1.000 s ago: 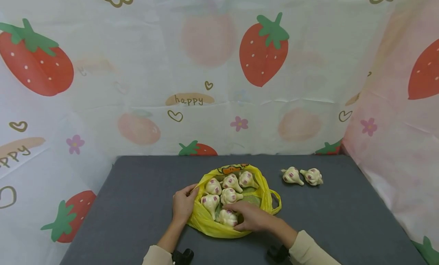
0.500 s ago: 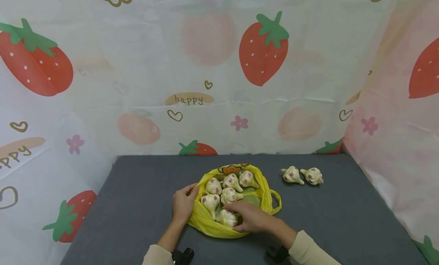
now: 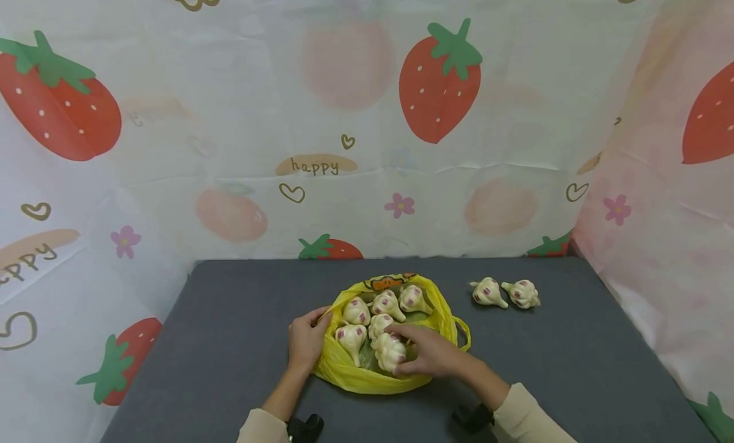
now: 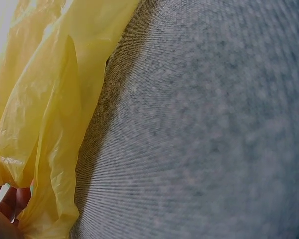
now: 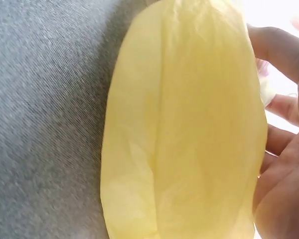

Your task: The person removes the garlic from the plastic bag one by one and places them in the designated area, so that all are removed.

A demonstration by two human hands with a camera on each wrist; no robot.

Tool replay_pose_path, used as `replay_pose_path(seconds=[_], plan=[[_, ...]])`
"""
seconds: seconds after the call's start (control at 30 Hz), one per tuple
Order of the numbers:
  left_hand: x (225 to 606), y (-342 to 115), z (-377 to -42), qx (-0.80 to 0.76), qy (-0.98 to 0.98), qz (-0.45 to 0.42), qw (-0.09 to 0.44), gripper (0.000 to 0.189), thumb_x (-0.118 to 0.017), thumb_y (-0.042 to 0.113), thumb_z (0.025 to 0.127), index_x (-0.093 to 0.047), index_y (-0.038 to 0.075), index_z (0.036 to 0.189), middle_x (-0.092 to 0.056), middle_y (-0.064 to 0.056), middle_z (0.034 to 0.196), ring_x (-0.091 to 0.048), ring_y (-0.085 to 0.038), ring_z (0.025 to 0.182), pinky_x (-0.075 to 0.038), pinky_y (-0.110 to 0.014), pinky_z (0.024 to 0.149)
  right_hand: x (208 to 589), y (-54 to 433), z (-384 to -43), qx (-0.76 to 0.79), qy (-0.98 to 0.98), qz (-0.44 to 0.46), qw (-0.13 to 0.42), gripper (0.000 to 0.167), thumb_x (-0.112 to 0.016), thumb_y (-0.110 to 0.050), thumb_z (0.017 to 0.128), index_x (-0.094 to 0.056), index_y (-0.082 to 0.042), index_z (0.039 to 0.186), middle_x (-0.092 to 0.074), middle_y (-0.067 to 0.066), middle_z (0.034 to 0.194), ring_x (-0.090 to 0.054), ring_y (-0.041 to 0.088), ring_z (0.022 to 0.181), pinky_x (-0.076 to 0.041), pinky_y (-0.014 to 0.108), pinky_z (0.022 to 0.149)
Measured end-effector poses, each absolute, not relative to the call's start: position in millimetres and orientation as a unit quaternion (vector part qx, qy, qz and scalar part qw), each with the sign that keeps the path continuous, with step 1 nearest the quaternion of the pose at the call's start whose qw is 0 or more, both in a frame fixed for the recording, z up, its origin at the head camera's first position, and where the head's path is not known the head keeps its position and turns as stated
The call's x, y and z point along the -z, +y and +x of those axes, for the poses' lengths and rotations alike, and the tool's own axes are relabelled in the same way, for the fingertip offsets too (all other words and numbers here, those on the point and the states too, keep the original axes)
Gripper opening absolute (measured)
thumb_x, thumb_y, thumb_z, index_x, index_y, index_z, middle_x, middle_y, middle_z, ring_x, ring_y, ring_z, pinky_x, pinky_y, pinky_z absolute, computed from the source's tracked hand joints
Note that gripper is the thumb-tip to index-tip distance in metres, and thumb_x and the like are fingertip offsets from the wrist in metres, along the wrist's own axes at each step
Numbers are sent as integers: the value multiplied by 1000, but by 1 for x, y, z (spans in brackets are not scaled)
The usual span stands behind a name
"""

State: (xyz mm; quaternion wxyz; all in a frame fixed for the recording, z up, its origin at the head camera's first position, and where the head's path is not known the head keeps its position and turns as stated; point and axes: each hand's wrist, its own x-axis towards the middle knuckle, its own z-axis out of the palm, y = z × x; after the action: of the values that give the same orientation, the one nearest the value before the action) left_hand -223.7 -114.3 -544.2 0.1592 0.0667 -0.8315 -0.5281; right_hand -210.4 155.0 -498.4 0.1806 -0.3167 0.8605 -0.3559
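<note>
Yellow, round-mouthed plastic bag: I see the left hand pinch its rim, best held steady, while the right hand grips a white, purple-marked garlic bulb at its mouth (lightly should do).

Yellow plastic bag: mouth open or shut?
Open. The yellow plastic bag is spread wide, with garlic bulbs visible inside; the left hand holds one side.

"happy" on the patterned backdrop, plus a cut-off "appy" farther left
</note>
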Motion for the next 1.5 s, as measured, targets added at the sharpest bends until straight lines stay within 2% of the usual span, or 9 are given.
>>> replay_pose_path(seconds=[0.43, 0.67, 0.93, 1.07, 1.2, 1.5], plan=[[544, -115, -224, 523, -835, 72, 156, 21, -68, 22, 92, -77, 9, 107, -76, -10, 102, -71, -23, 92, -53, -24, 73, 489, 165, -216, 373, 863, -308, 144, 72, -74, -37, 86, -45, -6, 145, -52, 11, 143, -56, 27, 123, -48, 44, 97], [544, -115, -224, 519, -838, 72, 155, 22, -68, 22, 92, -77, 10, 108, -76, -10, 103, -71, -23, 93, -54, -28, 75, 485, 169, -218, 381, 863, -306, 126, 71, -76, -34, 85, -47, -5, 143, -55, 11, 139, -57, 29, 122, -48, 48, 96], [544, -115, -224, 522, -835, 71, 156, 21, -68, 21, 92, -77, 9, 107, -76, -10, 103, -71, -23, 92, -53, -23, 72, 480, 176, -220, 395, 861, -294, 125, 76, -75, -36, 85, -43, -4, 145, -52, 14, 143, -55, 31, 124, -48, 49, 96], [543, -115, -223, 522, -835, 73, 158, 21, -68, 22, 92, -77, 9, 107, -76, -10, 102, -71, -23, 91, -53, -24, 72, 478, 181, -222, 391, 866, -289, 116, 75, -75, -40, 84, -44, -9, 146, -52, 11, 144, -55, 30, 125, -47, 48, 97], [542, -114, -222, 519, -837, 70, 160, 21, -68, 21, 92, -77, 9, 107, -76, -11, 102, -71, -24, 90, -53, -23, 71, 476, 185, -224, 383, 872, -286, 104, 74, -74, -41, 85, -45, -11, 145, -54, 10, 142, -56, 29, 123, -48, 49, 97], [542, -114, -223, 519, -837, 70, 158, 21, -68, 21, 93, -77, 9, 107, -76, -11, 102, -71, -24, 90, -53, -25, 72, 469, 193, -227, 393, 873, -276, 89, 78, -74, -40, 85, -43, -4, 146, -56, 15, 138, -58, 33, 116, -47, 53, 96]])
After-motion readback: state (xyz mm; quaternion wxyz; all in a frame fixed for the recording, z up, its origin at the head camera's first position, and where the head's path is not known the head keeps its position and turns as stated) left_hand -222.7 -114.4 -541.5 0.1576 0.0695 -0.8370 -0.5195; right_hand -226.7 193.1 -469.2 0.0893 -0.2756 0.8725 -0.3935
